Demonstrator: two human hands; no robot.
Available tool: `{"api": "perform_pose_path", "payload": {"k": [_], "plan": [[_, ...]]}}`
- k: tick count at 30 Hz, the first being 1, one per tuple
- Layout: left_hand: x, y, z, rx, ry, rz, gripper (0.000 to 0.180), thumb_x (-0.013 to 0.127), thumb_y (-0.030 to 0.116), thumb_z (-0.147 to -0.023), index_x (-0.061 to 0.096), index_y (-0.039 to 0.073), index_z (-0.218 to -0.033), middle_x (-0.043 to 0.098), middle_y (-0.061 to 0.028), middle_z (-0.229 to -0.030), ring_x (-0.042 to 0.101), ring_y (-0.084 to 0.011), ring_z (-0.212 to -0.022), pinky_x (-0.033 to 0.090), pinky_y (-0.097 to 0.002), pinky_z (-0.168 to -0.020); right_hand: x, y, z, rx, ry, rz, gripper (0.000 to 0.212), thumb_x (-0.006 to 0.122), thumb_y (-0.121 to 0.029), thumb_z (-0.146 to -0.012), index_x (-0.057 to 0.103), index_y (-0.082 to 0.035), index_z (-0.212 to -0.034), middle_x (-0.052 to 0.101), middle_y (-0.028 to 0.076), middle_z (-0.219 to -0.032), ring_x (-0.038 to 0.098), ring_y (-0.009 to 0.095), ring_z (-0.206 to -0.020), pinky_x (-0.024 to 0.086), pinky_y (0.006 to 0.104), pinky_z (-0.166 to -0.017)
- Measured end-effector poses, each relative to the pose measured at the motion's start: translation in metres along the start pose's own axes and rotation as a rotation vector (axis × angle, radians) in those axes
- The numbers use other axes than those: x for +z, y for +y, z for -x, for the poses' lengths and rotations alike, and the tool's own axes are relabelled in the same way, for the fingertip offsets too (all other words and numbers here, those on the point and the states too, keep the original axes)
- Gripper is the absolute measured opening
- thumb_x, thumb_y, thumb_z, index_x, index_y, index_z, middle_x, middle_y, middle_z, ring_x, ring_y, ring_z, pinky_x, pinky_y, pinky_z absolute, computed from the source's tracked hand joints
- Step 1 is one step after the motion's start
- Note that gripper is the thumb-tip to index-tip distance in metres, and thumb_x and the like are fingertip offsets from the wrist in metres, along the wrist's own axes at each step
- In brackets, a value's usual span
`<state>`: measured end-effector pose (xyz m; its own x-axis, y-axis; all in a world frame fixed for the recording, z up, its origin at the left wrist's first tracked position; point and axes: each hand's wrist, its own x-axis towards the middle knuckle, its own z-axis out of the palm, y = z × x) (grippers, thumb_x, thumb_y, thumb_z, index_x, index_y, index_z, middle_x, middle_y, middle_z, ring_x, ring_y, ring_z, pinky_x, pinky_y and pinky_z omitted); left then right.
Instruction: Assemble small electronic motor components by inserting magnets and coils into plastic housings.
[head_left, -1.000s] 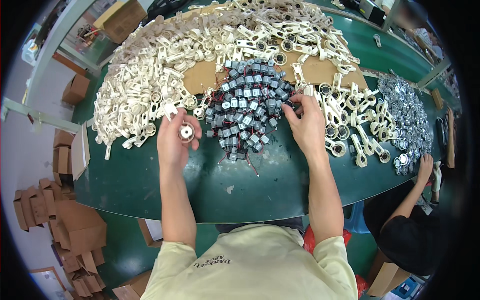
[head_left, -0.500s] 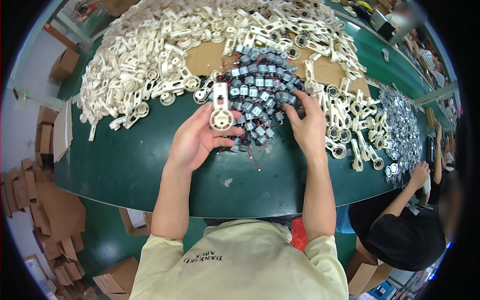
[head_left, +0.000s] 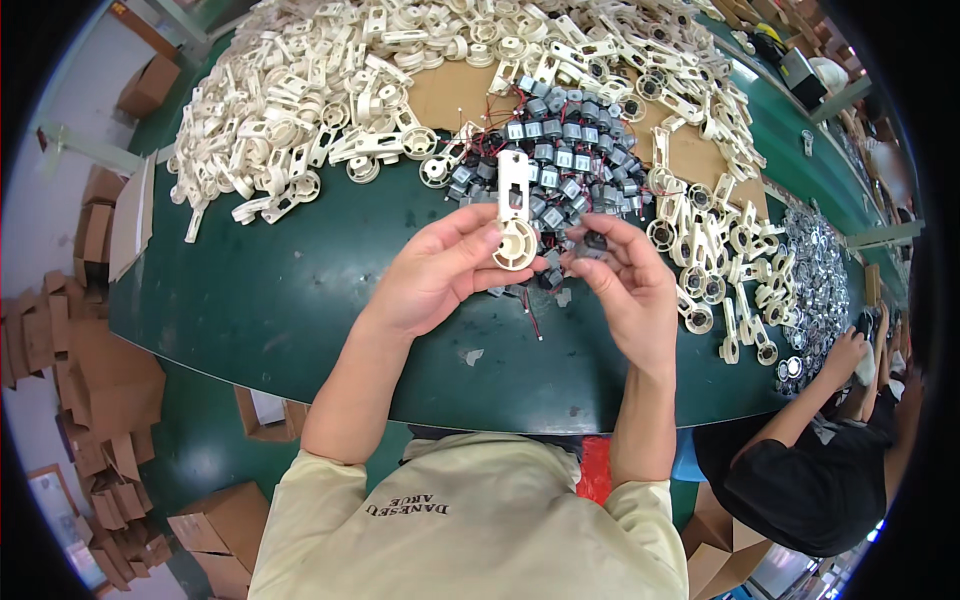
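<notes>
Above the green tabletop (head_left: 250,310), in front of a heap of small grey motors (head_left: 563,150), a cream plastic part (head_left: 514,218) is held upright by the left hand (head_left: 435,270). Its ringed end is turned down and its slotted handle is pointed up, with part of the heap covered by it. The rim of the ring is pinched between the left thumb and fingers.

Just to the right, a dark motor (head_left: 592,245) is gripped by the right hand (head_left: 632,290), its thumb and fingers closed around the body; the motor is partly hidden and slightly blurred, so its details cannot be told. The two held things are kept near each other, and whether they touch cannot be made out.

Below the heap, a thin red wire (head_left: 532,315) is seen trailing onto the table. To the left and beyond, a large mound of cream parts (head_left: 270,140) is spread, partly over a cardboard sheet (head_left: 450,95). On the right, more cream pieces with dark centres (head_left: 700,230) are scattered, and beside them shiny round pieces (head_left: 815,290) are piled, with a co-worker's hand (head_left: 845,355) placed near their edge.
</notes>
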<state>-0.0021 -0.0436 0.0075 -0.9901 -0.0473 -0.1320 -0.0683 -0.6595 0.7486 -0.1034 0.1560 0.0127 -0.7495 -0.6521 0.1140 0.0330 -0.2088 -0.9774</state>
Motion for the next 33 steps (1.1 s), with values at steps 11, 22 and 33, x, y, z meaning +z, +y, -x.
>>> {"api": "perform_pose_path", "payload": {"k": [11, 22, 33], "plan": [[0.002, -0.002, 0.002, 0.039, -0.024, 0.038, 0.043, 0.047, 0.021, -0.102, 0.043, -0.007, -0.134, 0.058, -0.0219, -0.125, 0.062, -0.0358, -0.112, 0.053, -0.0407, -0.097, 0.001, 0.001, 0.002, -0.051, -0.058, 0.162, 0.027, 0.064, 0.008, -0.087, 0.066, 0.001, -0.112, 0.066, 0.009, -0.108, 0.067, 0.014, -0.093, 0.055, 0.0239, -0.077], [-0.001, -0.003, 0.000, 0.038, -0.009, 0.076, 0.043, 0.046, 0.020, -0.101, 0.043, -0.009, -0.133, 0.058, -0.0228, -0.124, 0.061, -0.0359, -0.113, 0.052, -0.0400, -0.098, 0.008, -0.006, 0.005, -0.041, -0.040, 0.133, 0.029, 0.064, 0.011, -0.084, 0.065, 0.004, -0.112, 0.064, 0.010, -0.110, 0.066, 0.017, -0.100, 0.057, 0.0275, -0.081], [0.003, -0.003, 0.000, 0.009, -0.035, 0.061, 0.045, 0.048, 0.020, -0.101, 0.042, -0.007, -0.135, 0.057, -0.0208, -0.125, 0.061, -0.0358, -0.113, 0.052, -0.0409, -0.099, 0.004, -0.002, 0.003, -0.224, -0.021, 0.230, 0.032, 0.071, 0.009, -0.080, 0.066, 0.003, -0.110, 0.065, 0.009, -0.101, 0.063, 0.013, -0.086, 0.055, 0.0261, -0.078]]}}
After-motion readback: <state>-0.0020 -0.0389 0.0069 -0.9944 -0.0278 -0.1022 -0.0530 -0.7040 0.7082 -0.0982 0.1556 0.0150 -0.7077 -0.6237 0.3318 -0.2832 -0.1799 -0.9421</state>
